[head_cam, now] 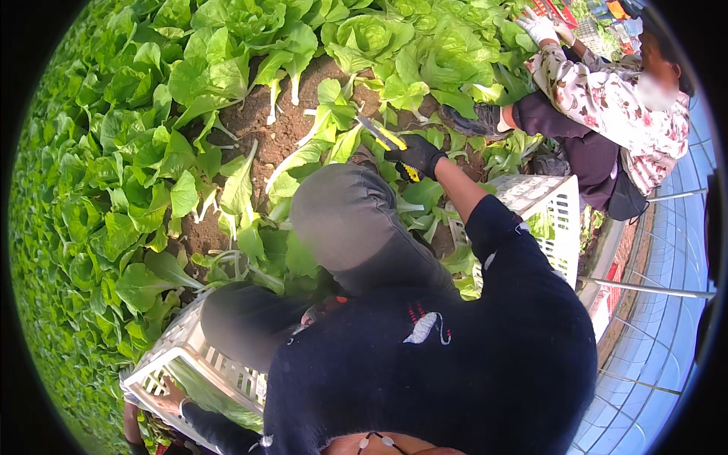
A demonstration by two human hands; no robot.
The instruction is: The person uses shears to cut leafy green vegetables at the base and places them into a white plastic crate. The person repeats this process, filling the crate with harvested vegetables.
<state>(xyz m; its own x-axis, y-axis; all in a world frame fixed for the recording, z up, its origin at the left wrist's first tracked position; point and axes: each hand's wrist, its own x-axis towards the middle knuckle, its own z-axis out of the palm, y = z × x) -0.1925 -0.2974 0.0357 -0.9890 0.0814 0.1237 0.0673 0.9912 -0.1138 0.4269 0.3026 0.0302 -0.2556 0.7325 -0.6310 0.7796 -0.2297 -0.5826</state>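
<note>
My right hand [418,156], in a black glove, grips a yellow-and-black utility knife [382,133] with its metal end pointing up and left. Another yellow part shows under the gloved fingers. Cut green leaves [304,159] with pale stems lie just past the knife, beside my bent knee. Low on the left, my bare left hand [169,396] holds the end wall of a white plastic crate [196,364]; part of its fingers is hidden by the slats. Large green leaves [213,392] lie inside that crate.
A second white crate [560,222] stands by my right arm. A person in a flowered top [608,114] squats at the upper right, wearing white gloves. Another person's arm [131,421] shows at lower left. Leafy plants [114,170] grow densely around brown soil [273,136].
</note>
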